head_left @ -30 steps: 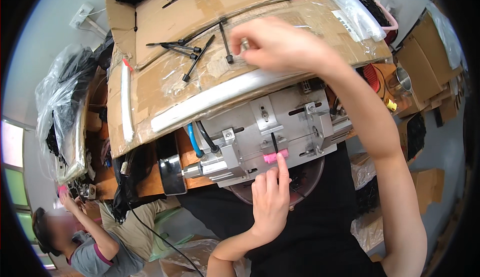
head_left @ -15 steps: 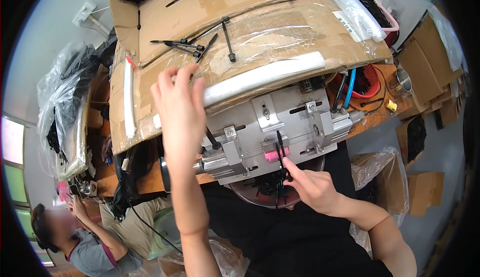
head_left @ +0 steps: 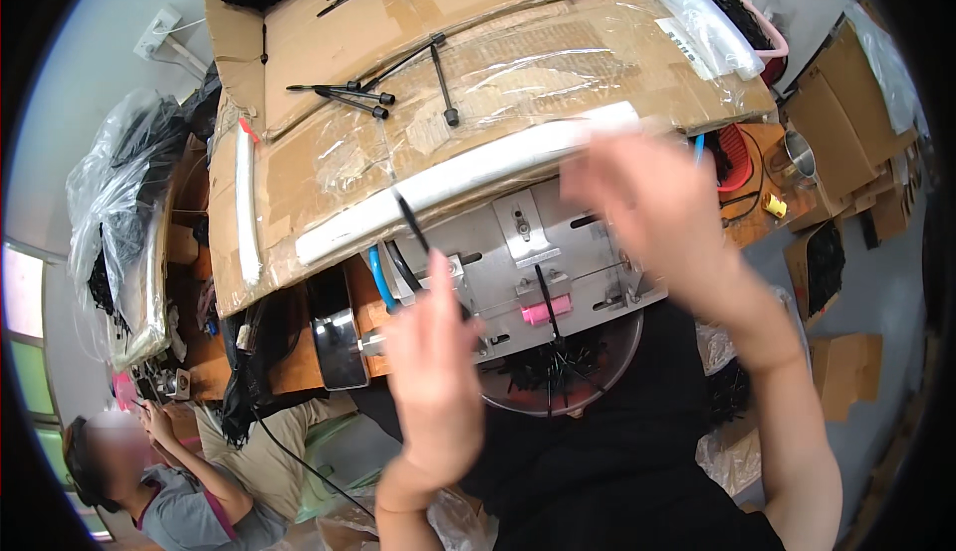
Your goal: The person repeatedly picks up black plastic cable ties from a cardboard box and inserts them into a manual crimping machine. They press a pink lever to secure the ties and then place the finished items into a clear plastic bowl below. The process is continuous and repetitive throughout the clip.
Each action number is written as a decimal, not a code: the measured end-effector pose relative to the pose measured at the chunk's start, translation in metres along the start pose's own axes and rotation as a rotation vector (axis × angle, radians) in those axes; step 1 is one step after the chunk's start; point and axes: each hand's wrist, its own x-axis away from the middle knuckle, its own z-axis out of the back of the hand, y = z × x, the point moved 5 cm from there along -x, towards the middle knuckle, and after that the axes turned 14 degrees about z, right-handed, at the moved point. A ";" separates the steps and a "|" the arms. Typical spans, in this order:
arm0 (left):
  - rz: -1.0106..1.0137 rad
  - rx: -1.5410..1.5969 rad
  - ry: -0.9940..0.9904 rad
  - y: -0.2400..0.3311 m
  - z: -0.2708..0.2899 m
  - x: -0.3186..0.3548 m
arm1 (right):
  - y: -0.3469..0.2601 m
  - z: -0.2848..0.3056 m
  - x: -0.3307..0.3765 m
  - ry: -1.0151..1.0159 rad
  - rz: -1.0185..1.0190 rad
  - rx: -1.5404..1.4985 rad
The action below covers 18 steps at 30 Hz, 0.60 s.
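Observation:
My left hand (head_left: 433,382) is closed on a thin black stick (head_left: 411,220) in front of the left part of a grey metal fixture (head_left: 495,227). The stick points up and away toward the cardboard. Over the fixture's right side is my right hand (head_left: 652,208), smeared by motion, so its fingers cannot be made out. It hides much of the right clamp. At the fixture's front middle sits a pink block (head_left: 546,309), with another black stick (head_left: 544,287) crossing it. Under the fixture's front edge, a bowl (head_left: 622,352) contains several black pieces (head_left: 558,364).
Behind the fixture lies a large cardboard sheet (head_left: 538,73) carrying loose knob-ended black sticks (head_left: 445,83) and a white padded strip (head_left: 468,185). A red basket (head_left: 735,158) and metal cup (head_left: 797,151) stand right. Another person (head_left: 204,481) sits at the lower left.
My left hand has come down from the cardboard with a black stick, and one fewer lies there. My right hand has left the pink block, moving up and right. The view has shifted slightly.

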 end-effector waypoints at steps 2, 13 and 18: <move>0.031 -0.016 -0.183 0.004 -0.022 0.041 | 0.075 -0.013 -0.048 0.023 -0.233 0.264; -0.082 -0.103 -0.374 0.020 -0.073 0.066 | 0.168 -0.009 -0.047 -0.087 -0.270 -0.219; -0.088 -0.016 -0.350 0.017 -0.046 0.030 | 0.030 0.031 0.012 0.231 -0.519 -0.794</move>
